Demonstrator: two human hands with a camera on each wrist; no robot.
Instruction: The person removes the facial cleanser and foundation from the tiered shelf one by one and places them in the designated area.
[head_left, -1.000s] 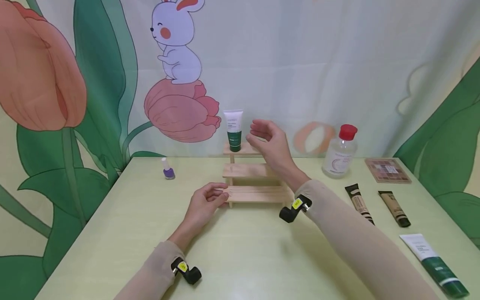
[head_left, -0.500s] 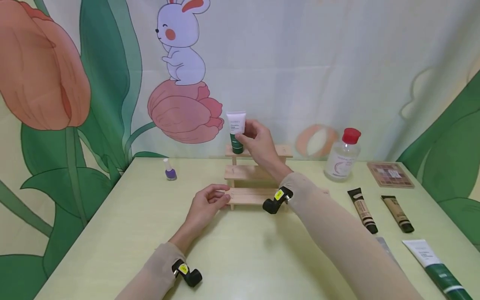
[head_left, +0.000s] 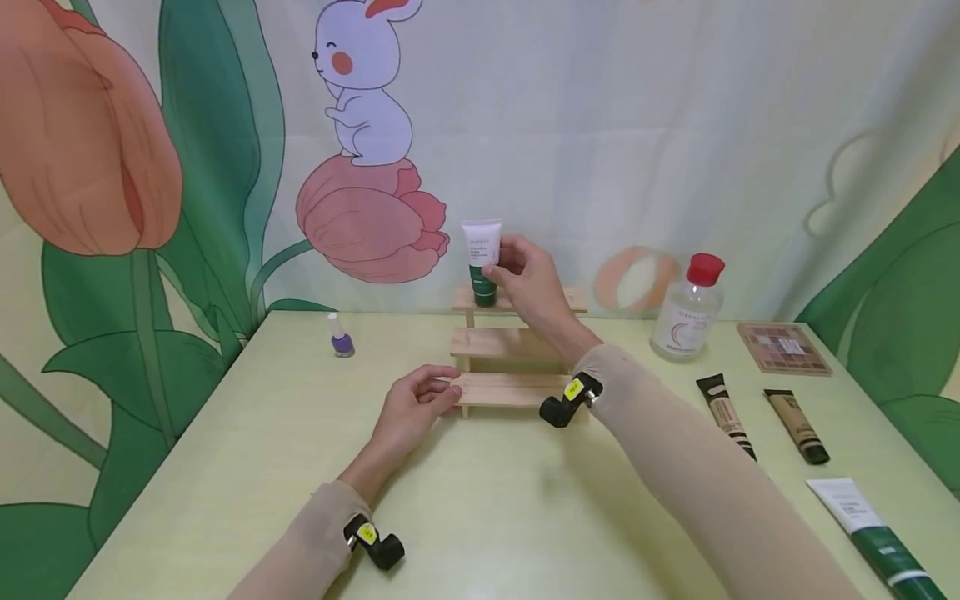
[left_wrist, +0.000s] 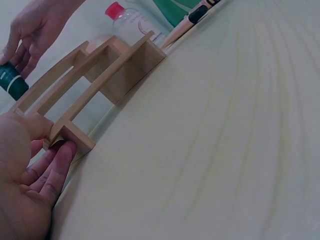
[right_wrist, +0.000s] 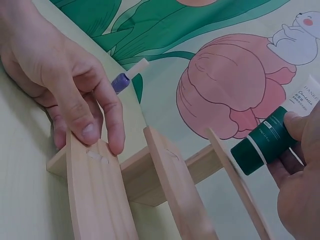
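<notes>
A small white-and-green squeeze tube [head_left: 480,242] is upright with its cap down at the top step of the wooden three-step stand [head_left: 510,342]. My right hand [head_left: 536,287] pinches it from the right side, thumb in front; in the right wrist view its dark green cap [right_wrist: 248,156] is at the top step. Whether the cap touches the wood I cannot tell. My left hand [head_left: 408,408] holds the left end of the lowest step. In the left wrist view its fingertips [left_wrist: 62,157] curl under that end of the stand.
Purple nail polish [head_left: 342,340] stands left of the stand. To the right are a red-capped clear bottle [head_left: 684,317], a flat palette [head_left: 783,348], two brown-and-black tubes, one a tan tube [head_left: 797,427], and a larger white-and-green tube [head_left: 873,533]. A printed curtain [head_left: 570,125] hangs behind the table.
My right hand has come in from beside the tube and now pinches it. The tube has shifted slightly right along the top step. My left hand stays on the stand.
</notes>
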